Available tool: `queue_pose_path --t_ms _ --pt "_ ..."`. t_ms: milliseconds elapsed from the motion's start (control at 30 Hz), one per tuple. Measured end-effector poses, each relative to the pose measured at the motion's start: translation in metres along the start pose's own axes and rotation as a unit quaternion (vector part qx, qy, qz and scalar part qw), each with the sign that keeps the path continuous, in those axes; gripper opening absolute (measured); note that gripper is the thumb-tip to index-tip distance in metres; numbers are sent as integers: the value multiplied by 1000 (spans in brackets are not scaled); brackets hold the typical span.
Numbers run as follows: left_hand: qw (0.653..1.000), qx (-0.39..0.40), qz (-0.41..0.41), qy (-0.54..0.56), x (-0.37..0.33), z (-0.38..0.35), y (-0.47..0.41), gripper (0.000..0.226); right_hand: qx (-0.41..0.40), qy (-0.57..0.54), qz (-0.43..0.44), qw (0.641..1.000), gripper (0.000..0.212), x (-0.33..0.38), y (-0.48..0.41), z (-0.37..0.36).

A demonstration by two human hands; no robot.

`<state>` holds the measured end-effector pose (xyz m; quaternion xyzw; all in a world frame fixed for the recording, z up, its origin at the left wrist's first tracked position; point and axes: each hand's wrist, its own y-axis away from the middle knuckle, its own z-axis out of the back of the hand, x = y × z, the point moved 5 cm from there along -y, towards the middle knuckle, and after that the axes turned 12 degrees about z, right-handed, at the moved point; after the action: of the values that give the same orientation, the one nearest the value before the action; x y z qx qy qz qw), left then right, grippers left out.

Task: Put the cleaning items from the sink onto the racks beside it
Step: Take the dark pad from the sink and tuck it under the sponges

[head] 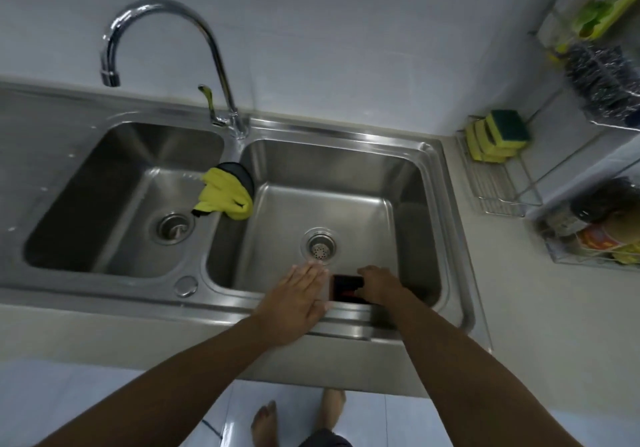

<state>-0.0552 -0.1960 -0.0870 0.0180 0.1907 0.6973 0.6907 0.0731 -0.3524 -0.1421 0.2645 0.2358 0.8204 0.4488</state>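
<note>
A double steel sink (433, 169) fills the view. A yellow cloth (225, 194) with a dark round pad behind it hangs over the divider between the two basins. At the near wall of the right basin lies a small dark item with a red patch (346, 289). My right hand (377, 285) is closed over its right side. My left hand (298, 301) hovers flat beside it, fingers apart, holding nothing. On the counter to the right stands a low wire rack (495, 187) with yellow-green sponges (495, 137) at its far end.
A curved chrome faucet (214, 55) rises behind the divider. A taller wire rack (588, 239) at the far right holds a steel scourer (602, 79), packets and bottles. Drain strainers sit in both basins. My bare feet show on the tiled floor below.
</note>
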Motion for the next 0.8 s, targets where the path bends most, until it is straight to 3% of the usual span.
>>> queue_pose_path --t_ms 100,200,400,567,800 --pt "1000 -10 -14 -3 -2 5 17 85 45 -1 -18 999 63 -12 -35 -29" --pt "1000 -9 -10 4 0 6 19 91 80 4 -19 997 55 -17 -50 -45" --pt "1000 1 -12 20 2 2 15 90 63 13 -33 997 42 4 -17 -21" --pt "1000 1 -9 26 4 -2 11 94 -51 -75 1 996 38 14 -4 6" --pt "999 -19 -2 46 -6 12 -8 94 -191 -186 18 964 30 2 27 79"
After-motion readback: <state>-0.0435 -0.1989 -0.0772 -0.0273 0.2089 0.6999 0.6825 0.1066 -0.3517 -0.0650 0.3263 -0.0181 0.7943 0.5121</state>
